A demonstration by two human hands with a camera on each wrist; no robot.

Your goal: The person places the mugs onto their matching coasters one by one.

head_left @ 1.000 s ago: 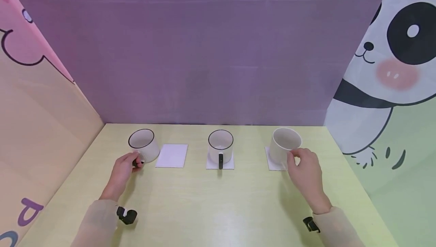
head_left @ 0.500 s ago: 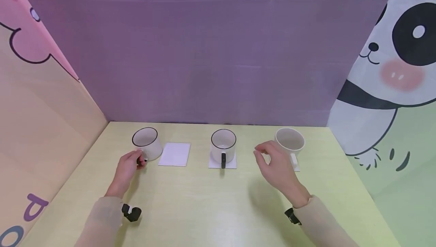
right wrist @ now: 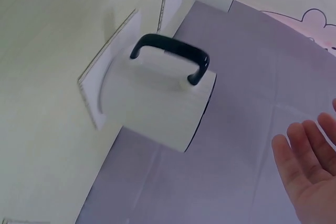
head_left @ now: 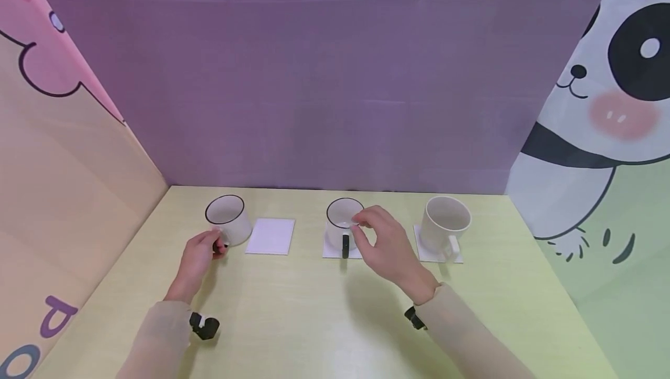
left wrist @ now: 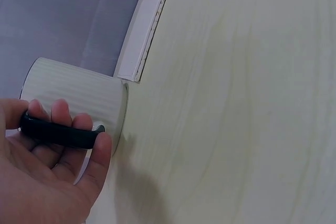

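My left hand (head_left: 195,260) grips the black handle (left wrist: 58,132) of a white mug with a dark rim (head_left: 238,228), which stands on the table just left of a bare white square coaster (head_left: 270,236). A second dark-rimmed white mug (right wrist: 152,95) stands upright on the middle coaster, its black handle facing me. In the head view my right hand (head_left: 387,245) overlaps that mug's right side; the right wrist view shows its fingers relaxed and apart from the mug, holding nothing. An all-white mug (head_left: 445,225) stands on the right coaster (head_left: 419,245), its white handle toward me.
The pale wooden table (head_left: 293,321) reaches back to a purple cloth wall (head_left: 335,88). Printed side panels flank it, with a panda (head_left: 591,135) on the right. Black wrist cameras sit on both sleeves.
My right hand has left the all-white mug and moved left to beside the middle mug. My left hand still grips its mug's handle. The view has shifted slightly.
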